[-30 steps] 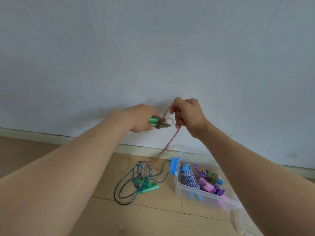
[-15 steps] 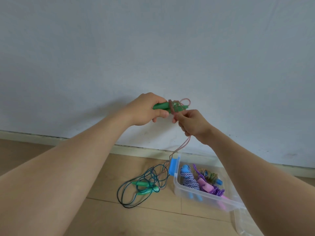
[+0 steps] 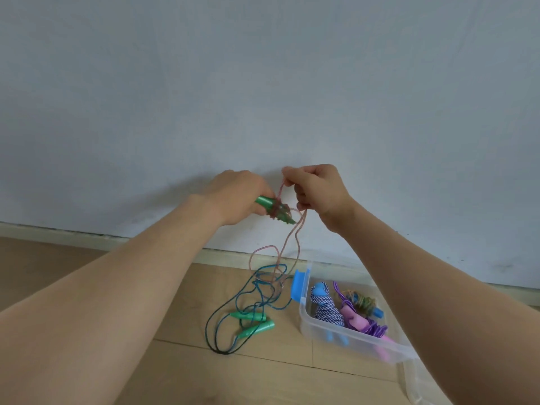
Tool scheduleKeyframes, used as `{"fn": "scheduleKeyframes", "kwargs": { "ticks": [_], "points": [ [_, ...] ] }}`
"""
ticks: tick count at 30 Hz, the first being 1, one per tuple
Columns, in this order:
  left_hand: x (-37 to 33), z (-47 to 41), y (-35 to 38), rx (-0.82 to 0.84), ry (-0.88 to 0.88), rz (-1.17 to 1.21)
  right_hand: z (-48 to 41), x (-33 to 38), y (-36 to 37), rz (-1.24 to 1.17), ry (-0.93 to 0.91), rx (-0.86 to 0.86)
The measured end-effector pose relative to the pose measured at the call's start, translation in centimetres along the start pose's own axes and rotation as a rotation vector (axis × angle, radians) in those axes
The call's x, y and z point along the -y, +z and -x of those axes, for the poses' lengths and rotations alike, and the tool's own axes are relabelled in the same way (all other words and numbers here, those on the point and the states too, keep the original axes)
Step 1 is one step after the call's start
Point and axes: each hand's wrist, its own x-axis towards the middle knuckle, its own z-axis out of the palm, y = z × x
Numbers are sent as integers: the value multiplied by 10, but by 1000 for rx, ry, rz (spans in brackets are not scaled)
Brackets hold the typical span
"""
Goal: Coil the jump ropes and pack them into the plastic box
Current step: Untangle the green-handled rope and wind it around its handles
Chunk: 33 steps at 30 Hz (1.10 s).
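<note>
Since a moment ago your right hand (image 3: 317, 191) has lifted the pink cord (image 3: 287, 244), pinched taut for another wrap, while your left hand (image 3: 236, 197) clenches the green handles (image 3: 273, 209) above the floor, near the plastic box (image 3: 350, 337).

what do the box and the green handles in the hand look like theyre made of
Plastic box: clear, glossy plastic, since the ropes show through its wall. Green handles in the left hand: probably smooth moulded plastic, with an even colour and slight sheen.
</note>
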Motion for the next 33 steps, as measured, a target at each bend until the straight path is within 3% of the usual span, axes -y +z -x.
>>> {"fn": "scheduleKeyframes", "kwargs": {
  "ticks": [5,9,12,17,25,29,33],
  "points": [
    [-7,-2,-3,-90,158,158,-8,-12,-17,35,-22,-109],
    [-8,-5,-4,-173,210,193,-4,-21,-29,-98,71,-23],
    [-8,-3,-8,-172,215,280,0,-23,-37,-127,114,65],
    [-27,1,-22,-217,116,543,5,-23,-35,-313,132,55],
    [-34,-12,-56,-146,-45,322,28,18,0,107,87,19],
    [-37,-15,-70,-113,-76,222,38,43,-2,606,-88,44],
    [-37,-7,-74,-36,-126,82,42,87,-8,588,12,178]
  ]
}}
